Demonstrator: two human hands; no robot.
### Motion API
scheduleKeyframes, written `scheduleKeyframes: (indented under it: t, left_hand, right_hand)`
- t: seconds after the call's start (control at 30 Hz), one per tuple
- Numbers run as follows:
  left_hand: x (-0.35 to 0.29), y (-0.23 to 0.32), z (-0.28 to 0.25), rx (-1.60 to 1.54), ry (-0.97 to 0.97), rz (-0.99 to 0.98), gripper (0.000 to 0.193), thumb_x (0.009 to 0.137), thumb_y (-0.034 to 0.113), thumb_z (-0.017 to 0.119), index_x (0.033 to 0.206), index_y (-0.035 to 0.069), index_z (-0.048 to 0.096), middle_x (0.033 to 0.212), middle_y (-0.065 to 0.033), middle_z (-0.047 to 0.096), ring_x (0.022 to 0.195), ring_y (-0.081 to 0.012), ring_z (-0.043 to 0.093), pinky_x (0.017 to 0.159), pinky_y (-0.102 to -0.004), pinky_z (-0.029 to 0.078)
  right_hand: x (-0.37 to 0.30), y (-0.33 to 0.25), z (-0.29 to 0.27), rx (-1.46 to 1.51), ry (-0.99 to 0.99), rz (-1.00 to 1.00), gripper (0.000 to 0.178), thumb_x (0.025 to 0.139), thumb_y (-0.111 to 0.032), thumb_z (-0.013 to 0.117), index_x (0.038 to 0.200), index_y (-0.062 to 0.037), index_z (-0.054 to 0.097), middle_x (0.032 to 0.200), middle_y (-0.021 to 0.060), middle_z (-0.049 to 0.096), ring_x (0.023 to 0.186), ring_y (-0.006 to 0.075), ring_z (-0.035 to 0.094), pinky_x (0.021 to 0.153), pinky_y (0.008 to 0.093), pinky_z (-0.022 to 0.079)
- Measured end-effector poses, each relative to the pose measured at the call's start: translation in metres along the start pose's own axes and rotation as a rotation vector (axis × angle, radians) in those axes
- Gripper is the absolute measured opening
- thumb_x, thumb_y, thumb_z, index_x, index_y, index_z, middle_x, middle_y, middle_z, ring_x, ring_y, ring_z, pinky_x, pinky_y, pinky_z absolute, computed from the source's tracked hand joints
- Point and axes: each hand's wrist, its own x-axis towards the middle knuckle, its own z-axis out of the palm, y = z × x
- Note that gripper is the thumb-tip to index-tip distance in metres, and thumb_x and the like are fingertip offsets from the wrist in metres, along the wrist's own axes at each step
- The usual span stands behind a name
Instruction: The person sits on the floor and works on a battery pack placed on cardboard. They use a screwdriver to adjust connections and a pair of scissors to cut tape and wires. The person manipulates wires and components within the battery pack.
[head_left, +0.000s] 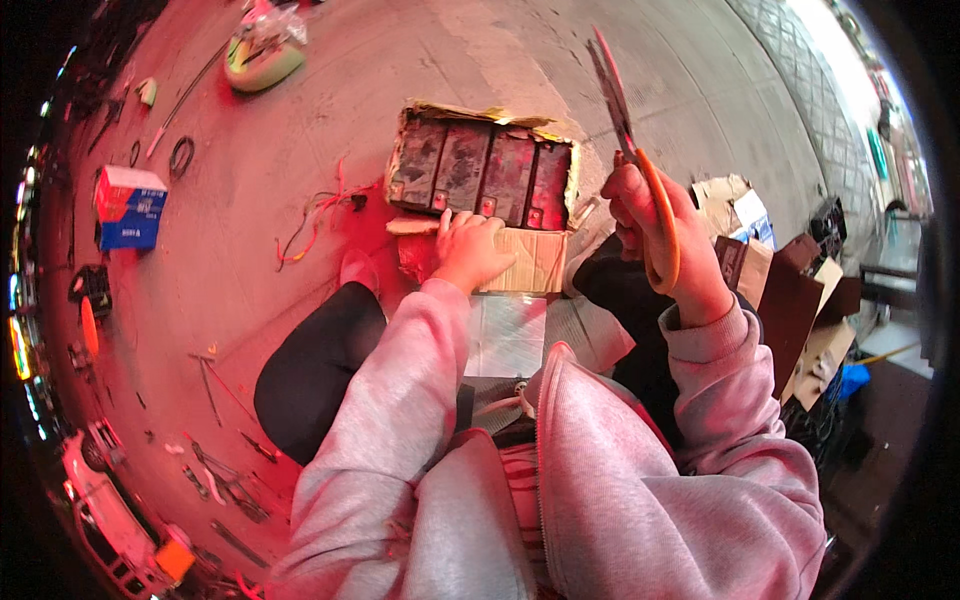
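Observation:
In front of me sits an opened, torn cardboard box holding a row of dusty dark battery blocks with small metal terminals. My left hand lies on the box's near flap, fingers spread, their tips at the edge beside the batteries. Raised to the right of the box, my right hand is closed around the orange handles of a pair of scissors. The blades point up and away from me, apart from the box. A flat, shiny pale sheet lies between my legs.
Red and black wires lie left of the box. Farther left are a blue-and-white carton, a black ring and a pale-green tub. Hand tools lie scattered at lower left. Cardboard pieces pile up at right.

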Motion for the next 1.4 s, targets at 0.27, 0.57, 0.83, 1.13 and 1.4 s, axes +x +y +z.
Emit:
scheduleKeyframes:
  t: [0.27,0.57,0.83,1.13,1.4]
  left_hand:
    - [-0.004,0.009,0.015,0.003,-0.167,0.022,0.051,0.076,0.031,0.078,0.116,0.008,0.057,0.111,-0.0136,0.062,0.108,-0.0349,0.059,0.093,-0.0466,0.046]
    - [0.021,0.022,0.015,0.137,-0.353,0.019,0.061,0.078,0.05,0.072,0.123,0.01,0.057,0.111,-0.0167,0.066,0.105,-0.0386,0.062,0.09,-0.0478,0.049]
    - [0.032,0.028,0.031,0.084,-0.382,0.0,0.057,0.071,0.053,0.078,0.108,0.011,0.068,0.102,-0.0152,0.071,0.094,-0.0341,0.068,0.082,-0.0475,0.051]
    - [0.013,0.01,0.047,-0.432,-0.005,-0.09,0.041,0.083,0.041,0.071,0.103,0.005,0.069,0.101,-0.0138,0.07,0.102,-0.0327,0.063,0.093,-0.0442,0.047]
    - [0.043,-0.097,0.005,-0.072,0.387,-0.401,0.067,0.086,0.028,0.07,0.138,-0.005,0.046,0.141,-0.024,0.048,0.132,-0.0386,0.045,0.112,-0.0438,0.035]
  right_hand:
    - [-0.012,-0.008,-0.015,0.066,-0.036,-0.163,0.052,0.097,-0.057,0.054,0.099,-0.0057,0.058,0.071,-0.0049,0.044,0.06,0.0048,0.041,0.051,0.0208,0.034]
    - [-0.043,-0.011,-0.026,0.148,-0.025,-0.203,0.05,0.096,-0.054,0.058,0.102,-0.0043,0.06,0.071,-0.0063,0.044,0.059,0.0033,0.04,0.051,0.0195,0.032]
    - [-0.042,0.005,-0.034,0.208,0.044,0.076,0.044,0.099,-0.053,0.052,0.102,-0.0092,0.058,0.072,-0.0072,0.044,0.058,0.0031,0.039,0.049,0.0189,0.03]
    - [-0.033,-0.002,-0.026,-0.131,0.026,-0.005,0.024,0.091,-0.016,0.071,0.103,0.0019,0.061,0.075,-0.0016,0.058,0.071,0.0039,0.052,0.061,0.0233,0.044]
    - [-0.031,-0.003,-0.016,-0.478,-0.019,-0.07,0.03,0.083,-0.009,0.072,0.107,0.0035,0.06,0.075,0.0048,0.06,0.069,0.0088,0.053,0.062,0.025,0.045]
